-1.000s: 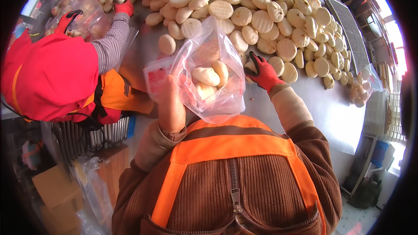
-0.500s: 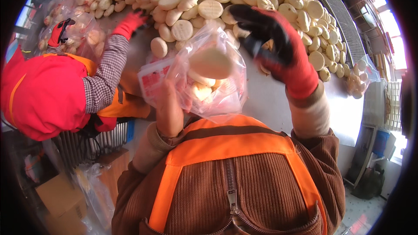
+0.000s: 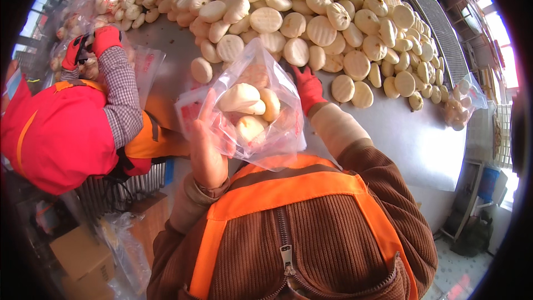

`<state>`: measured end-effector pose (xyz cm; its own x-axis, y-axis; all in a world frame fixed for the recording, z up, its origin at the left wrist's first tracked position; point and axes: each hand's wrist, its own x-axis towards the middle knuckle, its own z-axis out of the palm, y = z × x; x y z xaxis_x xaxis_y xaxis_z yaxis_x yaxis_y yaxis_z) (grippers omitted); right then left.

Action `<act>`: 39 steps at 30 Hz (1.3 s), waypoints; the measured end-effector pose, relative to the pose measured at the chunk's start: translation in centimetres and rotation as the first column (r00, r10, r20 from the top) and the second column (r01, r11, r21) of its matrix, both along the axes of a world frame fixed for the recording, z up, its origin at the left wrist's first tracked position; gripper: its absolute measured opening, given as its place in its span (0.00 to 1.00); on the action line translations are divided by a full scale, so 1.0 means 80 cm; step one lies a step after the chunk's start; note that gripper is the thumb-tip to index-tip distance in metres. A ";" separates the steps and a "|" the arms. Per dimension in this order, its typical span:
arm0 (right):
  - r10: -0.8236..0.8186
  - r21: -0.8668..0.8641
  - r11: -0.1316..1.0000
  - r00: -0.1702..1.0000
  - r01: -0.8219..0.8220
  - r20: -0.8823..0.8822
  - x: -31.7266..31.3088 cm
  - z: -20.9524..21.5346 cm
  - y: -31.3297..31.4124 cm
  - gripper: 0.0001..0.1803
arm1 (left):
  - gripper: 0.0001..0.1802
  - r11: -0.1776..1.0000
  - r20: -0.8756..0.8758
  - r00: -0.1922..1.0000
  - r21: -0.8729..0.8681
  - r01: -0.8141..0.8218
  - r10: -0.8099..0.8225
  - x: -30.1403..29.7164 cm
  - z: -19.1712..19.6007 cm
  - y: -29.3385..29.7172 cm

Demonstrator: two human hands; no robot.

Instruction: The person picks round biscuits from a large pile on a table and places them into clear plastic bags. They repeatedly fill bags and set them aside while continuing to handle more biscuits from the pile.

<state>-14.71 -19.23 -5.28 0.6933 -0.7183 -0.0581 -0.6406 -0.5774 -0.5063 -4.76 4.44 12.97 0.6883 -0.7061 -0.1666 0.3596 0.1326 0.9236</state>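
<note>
Several pale round buns bagged in clear plastic bag [image 3: 252,114], held up over grey surface [image 3: 400,133] edge. Left hand [image 3: 206,144] bare, fingers pinching bag's side. Right hand [image 3: 307,86] red-gloved, behind bag beside loose bun heap [image 3: 322,16]; finger state cannot tell. Co-worker's red glove [image 3: 105,38] far left.

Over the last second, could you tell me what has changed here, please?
The right hand, gloved red, was raised over the clear bag with a bun half a second ago; now it has gone back down to the pile of buns on the table. The left hand still holds the bag up.
</note>
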 end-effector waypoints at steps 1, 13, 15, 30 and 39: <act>0.021 -0.020 1.000 0.991 -0.018 0.136 -0.007 0.010 -0.005 0.39 | 0.43 0.999 -0.001 1.000 -0.031 0.011 -0.011 -0.001 0.000 0.001; 0.598 -0.366 0.802 0.644 -0.473 0.477 -0.068 0.272 0.014 0.46 | 0.41 0.990 0.104 0.984 0.004 0.144 -0.143 -0.002 -0.021 0.010; 0.416 -0.362 0.895 0.780 -0.261 0.467 -0.057 0.273 0.034 0.43 | 0.40 0.994 0.147 0.984 0.050 0.096 -0.102 -0.003 -0.020 0.011; -0.017 0.249 0.933 0.658 -0.261 0.752 -0.066 0.203 0.052 0.32 | 0.46 0.993 0.136 0.984 -0.030 0.117 -0.112 0.010 -0.001 0.007; -0.042 0.249 0.947 0.690 -0.203 0.722 -0.050 0.173 0.062 0.09 | 0.50 0.997 0.062 0.997 -0.058 0.052 -0.049 0.016 0.003 0.011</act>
